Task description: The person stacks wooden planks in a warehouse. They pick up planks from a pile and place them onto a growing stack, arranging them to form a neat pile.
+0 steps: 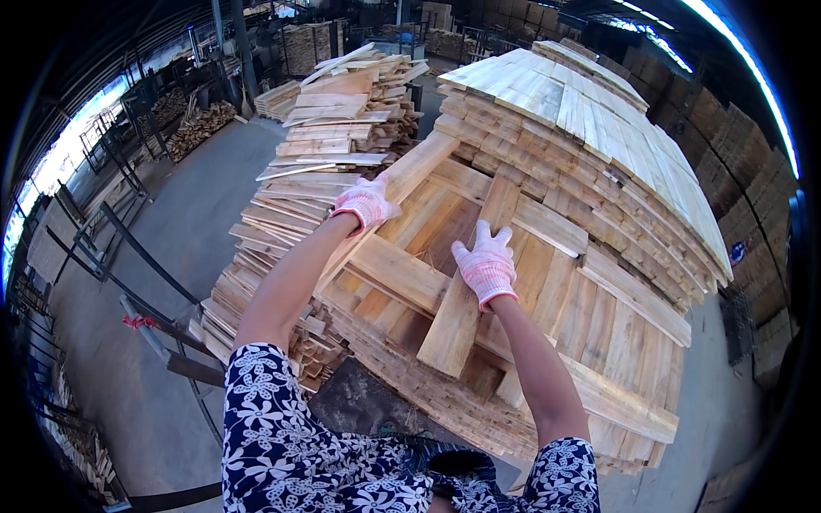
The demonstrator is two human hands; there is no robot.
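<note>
Both hands on the planks, mid-frame.

My left hand (368,205), left of center, is closed over the long plank (423,162); my right hand (486,267), fingers spread open, rests on the short plank (451,333) at center. Big wood stack (590,111) sits upper right.

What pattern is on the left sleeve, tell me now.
The left sleeve has white flowers on dark blue; best seen in the head view.

Gloved hands (487,267): mottled pink and white. Sleeves (560,480): navy, white floral print. Planks (451,332): pale tan. Floor (201,184): grey.
</note>
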